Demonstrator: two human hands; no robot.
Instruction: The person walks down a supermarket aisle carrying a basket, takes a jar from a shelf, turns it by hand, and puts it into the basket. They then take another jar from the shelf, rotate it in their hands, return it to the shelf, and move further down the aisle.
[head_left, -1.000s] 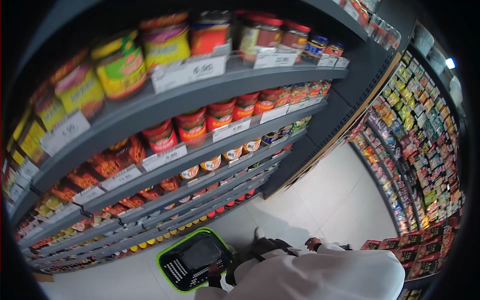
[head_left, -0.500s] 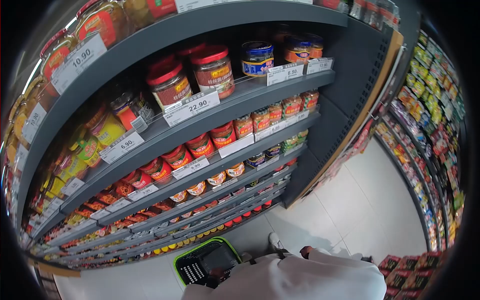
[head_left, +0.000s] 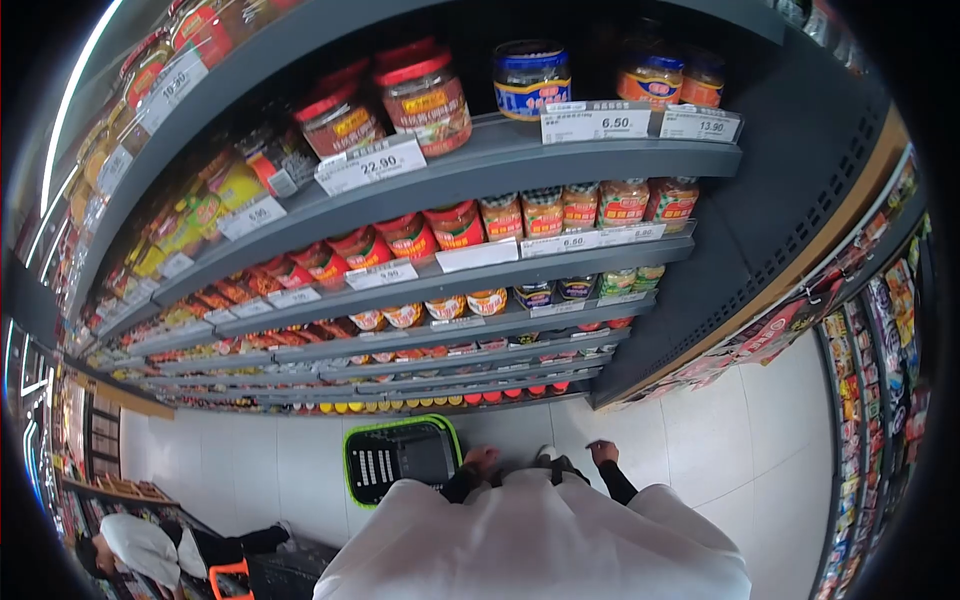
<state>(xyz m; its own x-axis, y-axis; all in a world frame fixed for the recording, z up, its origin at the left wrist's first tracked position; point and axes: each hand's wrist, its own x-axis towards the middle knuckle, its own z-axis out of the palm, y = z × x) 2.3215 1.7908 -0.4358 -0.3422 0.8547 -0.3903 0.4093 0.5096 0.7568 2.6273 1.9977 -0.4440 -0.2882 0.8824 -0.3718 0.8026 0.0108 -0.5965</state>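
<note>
My left hand [head_left: 482, 458] hangs low beside the right rim of a black shopping basket [head_left: 350, 468] with a bright green edge. Its fingers look loosely apart, and I see nothing in them. My right hand [head_left: 603, 453] hangs on the other side of my body, over the pale floor, fingers loosely out and holding nothing visible. Ahead of both hands rise grey shelves of jars. Red-lidded sauce jars [head_left: 425, 103] stand behind a 22.90 price tag [head_left: 370, 166], and a blue-lidded jar [head_left: 531, 82] stands further right.
Lower shelves carry rows of red-labelled jars [head_left: 455, 227]. A perforated shelf end panel [head_left: 760, 220] borders the aisle on the right, with packed snack racks [head_left: 850, 420] beyond. At lower left another person [head_left: 145, 550] is beside a dark cart with an orange handle [head_left: 230, 577].
My view has turned, so the shelves sit more level and the other person shows at lower left. My left hand has gone from over the basket to beside its right rim.
</note>
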